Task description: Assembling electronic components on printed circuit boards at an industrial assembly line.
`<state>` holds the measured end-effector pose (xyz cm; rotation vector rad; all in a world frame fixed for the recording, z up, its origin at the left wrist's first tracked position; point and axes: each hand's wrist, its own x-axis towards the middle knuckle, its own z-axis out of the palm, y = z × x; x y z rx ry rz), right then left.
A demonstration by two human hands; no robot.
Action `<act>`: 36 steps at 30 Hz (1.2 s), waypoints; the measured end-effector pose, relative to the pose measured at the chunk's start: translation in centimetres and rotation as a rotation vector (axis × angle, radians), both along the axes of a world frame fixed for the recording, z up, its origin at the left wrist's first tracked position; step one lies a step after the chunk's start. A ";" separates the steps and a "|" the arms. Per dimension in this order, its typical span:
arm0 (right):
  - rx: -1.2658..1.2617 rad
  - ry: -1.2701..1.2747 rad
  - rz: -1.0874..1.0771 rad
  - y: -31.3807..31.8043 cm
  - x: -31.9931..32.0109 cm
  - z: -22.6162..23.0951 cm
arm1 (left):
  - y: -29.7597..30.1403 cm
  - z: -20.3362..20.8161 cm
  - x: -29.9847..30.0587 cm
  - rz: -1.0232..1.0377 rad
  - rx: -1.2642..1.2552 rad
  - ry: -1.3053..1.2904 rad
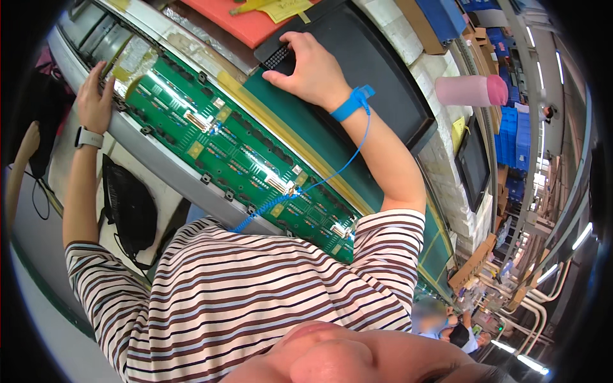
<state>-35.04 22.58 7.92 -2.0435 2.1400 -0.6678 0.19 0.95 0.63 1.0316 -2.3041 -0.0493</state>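
My left hand [96, 105] rests at the far-left end of a long green circuit board [217, 150], its fingers stretched out along the grey rail. A pale watch [88, 137] is on that wrist. My right hand [314, 69] is over the left corner of a black tray [377, 76]. Its thumb and fingers span a black block with rows of small light dots [278, 59]; part of the block is hidden by the hand. A blue wrist strap [352, 104] circles my right wrist, and its coiled cord [268, 207] hangs across the board.
The board lies between a grey front rail [166, 166] and a yellow-taped back rail [281, 140]. Behind are a red surface [223, 19] with a yellow note and a pink bottle [469, 90]. A black bag [131, 204] lies near my left arm. People work at the far right.
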 end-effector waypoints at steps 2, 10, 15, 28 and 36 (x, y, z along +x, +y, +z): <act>0.013 0.003 -0.075 0.1 0.9 -0.2 | 0.5 0.2 -0.3 0.008 -0.004 0.027; 0.030 -0.094 -0.185 -1.3 0.8 -1.2 | 0.3 0.8 -0.3 -0.047 0.396 -0.002; 0.033 -0.156 -0.187 -1.4 -0.2 -0.8 | 2.4 3.8 -3.0 -0.221 0.726 -0.028; 0.118 0.244 -0.109 -2.8 0.5 -0.1 | 4.1 4.6 -4.9 -0.191 0.369 -0.274; 0.020 0.120 -0.165 -2.7 0.6 0.4 | 4.6 4.3 -4.4 -0.292 0.244 -0.301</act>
